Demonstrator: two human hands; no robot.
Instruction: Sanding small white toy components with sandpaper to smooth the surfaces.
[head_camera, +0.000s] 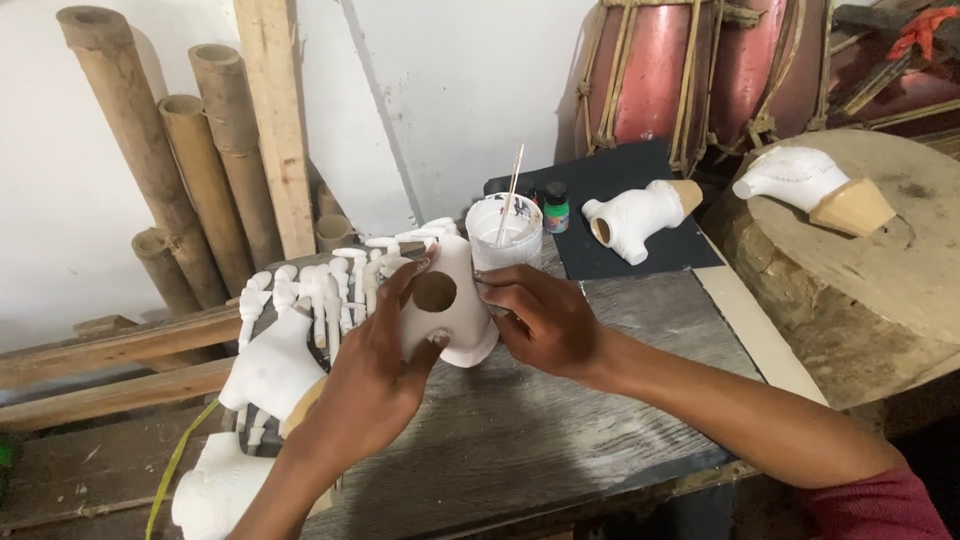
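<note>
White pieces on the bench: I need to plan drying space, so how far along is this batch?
Several look coated: small white parts in a row and a white body at left. In hand: the left hand and right hand hold a white hollow piece beside the paint cup. Two pieces further right have bare tan ends, possibly unfinished.
</note>
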